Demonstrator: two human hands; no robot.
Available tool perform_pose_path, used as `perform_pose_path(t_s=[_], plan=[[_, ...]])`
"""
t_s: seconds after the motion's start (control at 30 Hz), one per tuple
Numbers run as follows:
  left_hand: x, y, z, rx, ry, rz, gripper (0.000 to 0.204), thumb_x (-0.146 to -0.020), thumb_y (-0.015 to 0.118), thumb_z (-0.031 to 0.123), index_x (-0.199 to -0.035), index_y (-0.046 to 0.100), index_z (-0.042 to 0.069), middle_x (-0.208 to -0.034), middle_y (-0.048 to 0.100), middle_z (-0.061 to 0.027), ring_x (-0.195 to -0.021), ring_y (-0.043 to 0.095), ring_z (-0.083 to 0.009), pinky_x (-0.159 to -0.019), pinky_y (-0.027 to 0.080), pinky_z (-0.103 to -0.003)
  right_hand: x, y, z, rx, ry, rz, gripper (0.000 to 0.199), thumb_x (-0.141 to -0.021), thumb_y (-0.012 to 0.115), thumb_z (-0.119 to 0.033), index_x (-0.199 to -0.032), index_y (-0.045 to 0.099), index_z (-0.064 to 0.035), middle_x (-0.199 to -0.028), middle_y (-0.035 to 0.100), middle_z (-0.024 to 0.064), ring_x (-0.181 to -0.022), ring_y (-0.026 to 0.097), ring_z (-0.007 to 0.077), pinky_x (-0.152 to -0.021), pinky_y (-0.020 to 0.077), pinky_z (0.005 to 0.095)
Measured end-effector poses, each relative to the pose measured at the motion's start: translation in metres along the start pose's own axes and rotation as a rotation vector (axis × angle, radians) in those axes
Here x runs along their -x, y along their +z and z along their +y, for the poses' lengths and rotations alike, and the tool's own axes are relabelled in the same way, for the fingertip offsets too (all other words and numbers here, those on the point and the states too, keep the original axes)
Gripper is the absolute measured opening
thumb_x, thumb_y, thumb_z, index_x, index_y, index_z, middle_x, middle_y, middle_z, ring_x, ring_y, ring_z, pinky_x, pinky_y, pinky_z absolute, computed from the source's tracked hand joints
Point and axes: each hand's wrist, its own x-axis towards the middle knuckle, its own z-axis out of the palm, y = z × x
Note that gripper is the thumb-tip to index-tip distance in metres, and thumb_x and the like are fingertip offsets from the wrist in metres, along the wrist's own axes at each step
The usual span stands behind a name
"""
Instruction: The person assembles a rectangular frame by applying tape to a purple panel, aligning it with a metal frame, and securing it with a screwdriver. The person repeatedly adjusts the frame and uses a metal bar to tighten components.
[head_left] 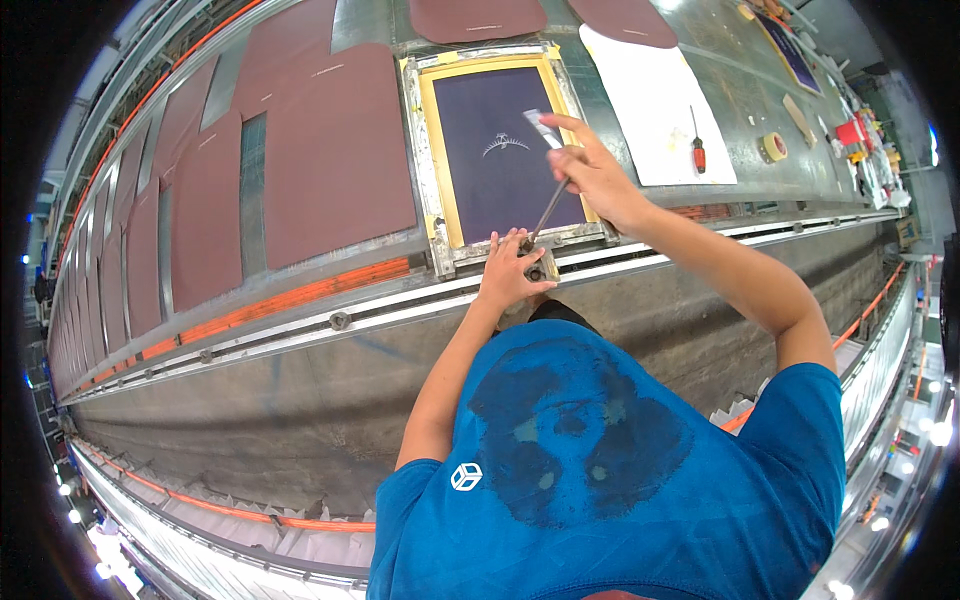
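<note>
1. Two bare hands are working at the near edge of a framed dark panel, which is lying on a long table, with yellow tape lining its border and a pale arched motif showing on its face.
2. The right hand is grasping a slim metal tool between bent fingers, its shaft slanting down toward a metal bracket at the frame's near edge; a silvery flat piece is showing beyond these fingers, and whether it belongs to the tool I cannot tell.
3. The left hand is resting at that bracket with its fingers spreading forward; it is hiding part of the metal, so I cannot tell whether it is gripping anything.
4. The right hand is also blocking part of the panel's right side.
5. Maroon sheets are covering the table to the left, and more are lying beyond the frame.
6. To the right, a white sheet is carrying a red-handled screwdriver; farther right, a tape roll is lying.
7. A metal rail is running along the table's near side, below the right forearm.
</note>
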Motion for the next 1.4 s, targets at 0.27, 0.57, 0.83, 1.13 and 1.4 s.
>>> perform_pose_path(t_s=[0.27, 0.57, 0.83, 1.13, 1.4], plan=[[-0.005, -0.009, 0.007, 0.004, 0.0, -0.025, 0.069, -0.063, 0.086, 0.058, -0.117, 0.075, 0.016, -0.143, 0.052, -0.0204, -0.137, 0.046, -0.0392, -0.117, 0.024, -0.064, 0.008, -0.038, -0.012, 0.871, -0.578, -0.196, 0.038, -0.091, 0.061, -0.014, -0.128, 0.059, -0.0061, -0.103, 0.062, 0.0102, -0.105, 0.06, 0.022, -0.088, 0.0516, 0.0371], [-0.009, -0.004, 0.004, -0.018, -0.018, -0.034, 0.071, -0.061, 0.086, 0.059, -0.117, 0.076, 0.017, -0.142, 0.053, -0.0176, -0.137, 0.047, -0.0346, -0.118, 0.026, -0.062, -0.001, -0.03, -0.052, 1.438, -0.6, -0.362, 0.035, -0.09, 0.07, -0.037, -0.103, 0.068, -0.0053, -0.094, 0.064, 0.0127, -0.094, 0.066, 0.0291, -0.073, 0.0545, 0.0419], [-0.01, -0.011, 0.011, -0.031, -0.038, -0.031, 0.07, -0.057, 0.089, 0.055, -0.115, 0.078, 0.017, -0.139, 0.056, -0.0188, -0.134, 0.049, -0.035, -0.117, 0.026, -0.064, -0.005, -0.021, -0.048, 1.156, -0.314, -0.405, 0.031, -0.098, 0.06, -0.028, -0.119, 0.065, -0.0062, -0.093, 0.07, 0.0177, -0.089, 0.068, 0.0368, -0.081, 0.0536, 0.0485], [-0.009, -0.008, 0.004, 0.033, -0.11, -0.13, 0.074, -0.061, 0.085, 0.059, -0.121, 0.075, 0.016, -0.145, 0.05, -0.0181, -0.14, 0.042, -0.0344, -0.121, 0.02, -0.061, -0.009, -0.031, -0.065, 1.497, -0.758, -0.48, 0.036, -0.092, 0.069, -0.026, -0.123, 0.063, -0.0082, -0.099, 0.064, 0.0084, -0.08, 0.067, 0.0325, -0.072, 0.0537, 0.0427], [-0.013, -0.015, 0.012, -0.018, -0.085, -0.137, 0.073, -0.062, 0.085, 0.058, -0.12, 0.075, 0.016, -0.145, 0.05, -0.0183, -0.14, 0.042, -0.0349, -0.121, 0.02, -0.061, -0.013, -0.013, -0.049, 1.277, -0.365, -0.327, 0.024, -0.099, 0.058, -0.019, -0.12, 0.062, -0.008, -0.078, 0.067, 0.0152, -0.078, 0.069, 0.0356, -0.071, 0.0553, 0.0456]])
